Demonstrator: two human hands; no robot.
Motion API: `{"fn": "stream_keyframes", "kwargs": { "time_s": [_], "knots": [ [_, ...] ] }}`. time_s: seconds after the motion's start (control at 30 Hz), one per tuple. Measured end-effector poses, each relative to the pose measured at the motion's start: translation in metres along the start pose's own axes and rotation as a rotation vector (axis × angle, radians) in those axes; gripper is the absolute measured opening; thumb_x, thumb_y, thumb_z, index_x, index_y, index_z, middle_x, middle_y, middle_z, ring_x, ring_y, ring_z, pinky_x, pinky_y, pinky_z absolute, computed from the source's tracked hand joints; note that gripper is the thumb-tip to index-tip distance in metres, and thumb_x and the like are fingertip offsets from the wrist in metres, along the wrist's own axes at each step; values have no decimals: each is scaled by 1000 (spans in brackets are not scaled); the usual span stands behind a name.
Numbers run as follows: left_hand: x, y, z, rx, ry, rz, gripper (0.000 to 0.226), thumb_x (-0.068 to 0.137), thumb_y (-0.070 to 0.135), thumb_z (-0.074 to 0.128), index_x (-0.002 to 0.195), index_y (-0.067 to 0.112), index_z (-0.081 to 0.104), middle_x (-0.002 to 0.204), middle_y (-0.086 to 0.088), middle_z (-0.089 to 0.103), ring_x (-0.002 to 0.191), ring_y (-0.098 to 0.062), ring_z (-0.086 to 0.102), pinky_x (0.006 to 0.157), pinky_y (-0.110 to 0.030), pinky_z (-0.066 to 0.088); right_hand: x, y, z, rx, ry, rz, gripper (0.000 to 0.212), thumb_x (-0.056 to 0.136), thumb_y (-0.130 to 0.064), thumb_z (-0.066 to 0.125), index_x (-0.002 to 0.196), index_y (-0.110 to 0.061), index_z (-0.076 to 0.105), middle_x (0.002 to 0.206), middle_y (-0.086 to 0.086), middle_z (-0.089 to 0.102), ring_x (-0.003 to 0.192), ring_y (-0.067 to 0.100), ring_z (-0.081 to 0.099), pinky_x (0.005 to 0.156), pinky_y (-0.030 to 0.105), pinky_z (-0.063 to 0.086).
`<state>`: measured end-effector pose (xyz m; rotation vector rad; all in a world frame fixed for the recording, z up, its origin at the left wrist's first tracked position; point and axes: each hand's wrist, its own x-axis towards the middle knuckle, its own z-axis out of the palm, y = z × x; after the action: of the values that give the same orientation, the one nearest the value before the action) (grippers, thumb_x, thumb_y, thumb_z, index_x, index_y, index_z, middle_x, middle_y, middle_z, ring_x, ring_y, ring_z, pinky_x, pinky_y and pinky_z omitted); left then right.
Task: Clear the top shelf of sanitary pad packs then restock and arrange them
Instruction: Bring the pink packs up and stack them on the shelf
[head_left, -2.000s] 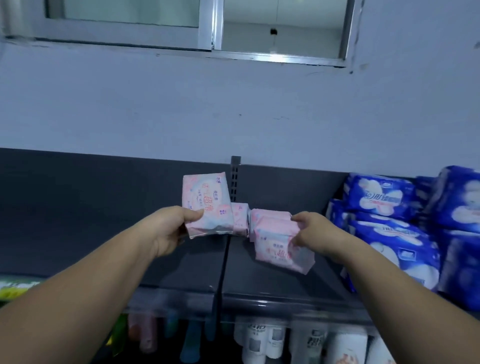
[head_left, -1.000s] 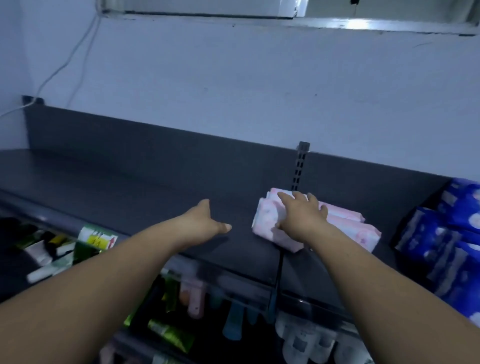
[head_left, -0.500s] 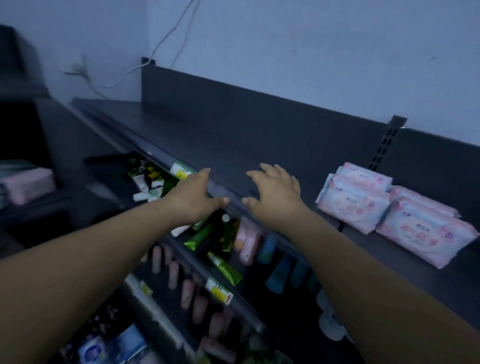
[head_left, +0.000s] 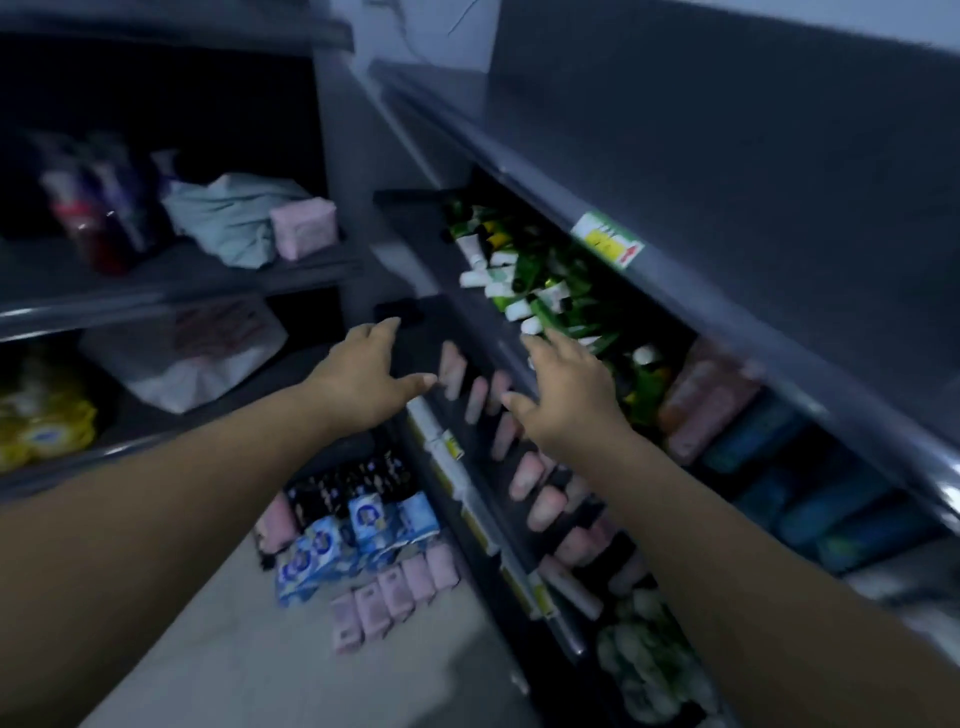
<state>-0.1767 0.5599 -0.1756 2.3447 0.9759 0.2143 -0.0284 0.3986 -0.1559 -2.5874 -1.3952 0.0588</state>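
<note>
The dark shelf above the right hand looks like matt painted metal. Below the left hand, pink packs and blue packs wear thin, faintly shiny plastic film. Up left of it, a crumpled cloth looks soft and matt.

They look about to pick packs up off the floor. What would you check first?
1. Left hand free: ok, open, holding nothing.
2. Right hand free: ok, open, holding nothing.
3. Pink packs on the floor: ok, lined up in a row.
4. Blue packs: ok, lying next to the pink row.
5. Space on the top shelf: cannot tell, only part shows.
</note>
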Motion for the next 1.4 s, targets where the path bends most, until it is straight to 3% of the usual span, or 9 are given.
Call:
{"fn": "stream_keyframes", "kwargs": {
  "time_s": [0.2, 0.43, 0.57, 0.73, 0.83, 0.97, 1.23, 1.4],
  "knots": [
    [-16, -117, 35, 22, -39, -199, 90, 87, 52, 61, 154, 12, 16, 157, -17, 22, 142, -32, 29, 115, -36, 29, 14, -42, 113, 160, -94, -35, 73, 90, -38, 64, 149, -11, 33, 155, 11, 32, 144, 28, 26, 113, 45, 28],
    [-20, -225, 115, -29, -111, -352, 87, 87, 50, 63, 154, 14, 20, 150, -19, 33, 136, -32, 38, 108, -37, 34, 20, -60, 246, 275, -232, -4, 74, 92, -33, 63, 151, -10, 26, 156, 10, 30, 142, 27, 30, 115, 40, 27],
    [-15, -274, 186, -59, -178, -416, 83, 90, 46, 60, 153, 13, 18, 152, -16, 31, 137, -29, 36, 108, -32, 31, 18, -51, 335, 331, -292, 72, 71, 92, -32, 61, 152, -13, 27, 154, 7, 32, 140, 25, 32, 114, 34, 28],
    [-7, -343, 304, -92, -238, -446, 77, 88, 48, 61, 151, 18, 28, 147, -15, 40, 132, -31, 41, 108, -36, 36, 5, -35, 464, 352, -411, 126, 66, 94, -29, 60, 150, -14, 30, 152, 4, 35, 138, 22, 34, 107, 30, 30],
    [-3, -382, 372, -82, -303, -502, 81, 91, 47, 59, 154, 18, 18, 153, -14, 30, 139, -29, 33, 112, -35, 29, -8, -27, 550, 338, -477, 133, 66, 94, -31, 60, 149, -11, 31, 150, 8, 36, 138, 25, 34, 108, 32, 29],
    [4, -438, 456, -96, -315, -492, 85, 85, 56, 59, 153, 22, 22, 153, -12, 32, 139, -32, 35, 111, -44, 34, -22, -13, 651, 306, -579, 161, 67, 95, -35, 57, 151, -14, 26, 155, 9, 29, 140, 27, 31, 112, 36, 31],
    [13, -515, 572, -160, -314, -627, 80, 89, 39, 64, 152, 16, 21, 151, -16, 32, 137, -33, 36, 106, -38, 35, -22, 13, 786, 256, -631, 168, 66, 93, -34, 59, 149, -14, 30, 152, 13, 31, 137, 32, 35, 110, 40, 36],
    [30, -539, 616, -283, -269, -649, 76, 78, 37, 71, 142, 21, 32, 132, -15, 49, 116, -33, 54, 94, -43, 50, -5, 25, 840, 192, -572, 167, 60, 92, -34, 60, 143, -12, 37, 151, 15, 31, 137, 35, 34, 108, 42, 36]
  ]
}}
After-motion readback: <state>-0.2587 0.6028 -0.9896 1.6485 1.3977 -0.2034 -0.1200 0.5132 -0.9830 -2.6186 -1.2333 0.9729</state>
